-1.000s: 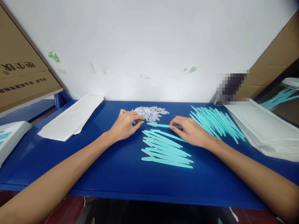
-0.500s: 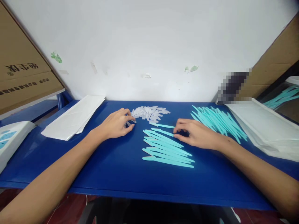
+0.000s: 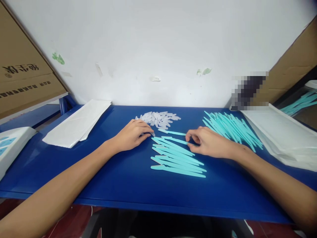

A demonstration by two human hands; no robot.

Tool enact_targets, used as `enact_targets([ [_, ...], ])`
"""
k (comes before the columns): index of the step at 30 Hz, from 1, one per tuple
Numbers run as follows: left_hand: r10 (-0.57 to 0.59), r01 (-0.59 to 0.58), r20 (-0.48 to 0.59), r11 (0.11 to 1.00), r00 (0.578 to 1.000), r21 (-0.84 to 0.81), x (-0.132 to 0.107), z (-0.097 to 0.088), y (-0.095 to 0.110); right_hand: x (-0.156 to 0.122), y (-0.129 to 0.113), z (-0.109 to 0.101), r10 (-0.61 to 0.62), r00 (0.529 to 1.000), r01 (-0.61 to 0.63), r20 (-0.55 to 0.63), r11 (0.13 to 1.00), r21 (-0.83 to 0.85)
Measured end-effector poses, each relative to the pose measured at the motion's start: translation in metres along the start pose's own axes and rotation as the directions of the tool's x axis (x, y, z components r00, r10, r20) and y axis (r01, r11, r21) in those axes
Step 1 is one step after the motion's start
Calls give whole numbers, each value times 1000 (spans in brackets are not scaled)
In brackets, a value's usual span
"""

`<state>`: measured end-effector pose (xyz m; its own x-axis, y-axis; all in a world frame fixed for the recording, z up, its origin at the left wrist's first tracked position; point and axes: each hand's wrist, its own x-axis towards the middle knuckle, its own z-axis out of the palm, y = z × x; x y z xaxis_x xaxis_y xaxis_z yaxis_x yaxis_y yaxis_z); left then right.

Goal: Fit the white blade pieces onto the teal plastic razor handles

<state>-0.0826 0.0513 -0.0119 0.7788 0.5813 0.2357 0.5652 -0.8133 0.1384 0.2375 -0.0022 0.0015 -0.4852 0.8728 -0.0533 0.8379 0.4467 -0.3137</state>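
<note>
My left hand (image 3: 135,134) pinches a small clear blade cap (image 3: 153,134) between thumb and fingertips, just in front of a heap of similar caps (image 3: 158,118). To the right, my right hand (image 3: 204,140) has its thumb and fingers closed around the handle end of a teal eyebrow razor (image 3: 175,140), its head toward the left hand. Another razor (image 3: 173,133) lies just behind that one, its handle end hidden by the fingers. Several teal razors (image 3: 179,162) lie fanned in front, heads to the left.
A large pile of teal razors (image 3: 231,129) lies on the blue table (image 3: 119,185) at the back right. White plastic bags (image 3: 76,122) lie on the left, and more bags (image 3: 279,135) on the right. Cardboard boxes (image 3: 22,53) flank the wall. A white device (image 3: 15,145) stands at the left edge.
My left hand has moved right with the cap, toward the razor heads. My right hand has shifted slightly right, and the razor in it has moved a little.
</note>
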Motion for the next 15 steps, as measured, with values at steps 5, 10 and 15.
enact_targets([
  [5,-62,59,-44,995,997,-78,2,4,-4,3,3,2,-62,997,62,-36,998,-16],
  [10,-131,127,-55,989,990,-71,1,7,-6,5,7,6,-199,971,180,-132,973,-147],
  [15,-131,126,-69,989,989,-78,1,8,-6,6,7,9,-253,955,204,-156,940,-275],
])
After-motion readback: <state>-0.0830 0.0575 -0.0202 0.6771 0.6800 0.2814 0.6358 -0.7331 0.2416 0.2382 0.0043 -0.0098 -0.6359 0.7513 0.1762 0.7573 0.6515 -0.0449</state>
